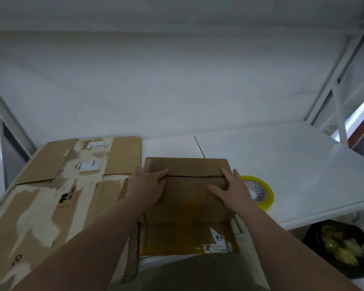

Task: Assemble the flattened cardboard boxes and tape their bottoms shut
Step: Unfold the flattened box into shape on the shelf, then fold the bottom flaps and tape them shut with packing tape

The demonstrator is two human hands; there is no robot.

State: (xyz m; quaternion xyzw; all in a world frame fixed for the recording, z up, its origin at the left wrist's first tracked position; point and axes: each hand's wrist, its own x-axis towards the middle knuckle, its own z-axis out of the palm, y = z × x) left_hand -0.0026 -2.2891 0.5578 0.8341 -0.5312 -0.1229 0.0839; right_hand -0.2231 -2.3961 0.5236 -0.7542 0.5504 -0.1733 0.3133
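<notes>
A brown cardboard box is seen standing on the white table, its two upper flaps folded shut so that a dark seam runs between them. The left hand is laid flat on the box's left end, its fingers straight and close together, their tips resting at the seam, nothing being gripped. The right hand is pressed flat on the right end, its fingers spread and extended across the near flap, with one finger reaching up to the seam. Just right of the right fingers, a roll of yellowish tape is lying on the table near the box. Left of the left fingers, flattened boxes with torn surfaces and labels are spread out. Below and far right of the fingers a black bin is partly seen
</notes>
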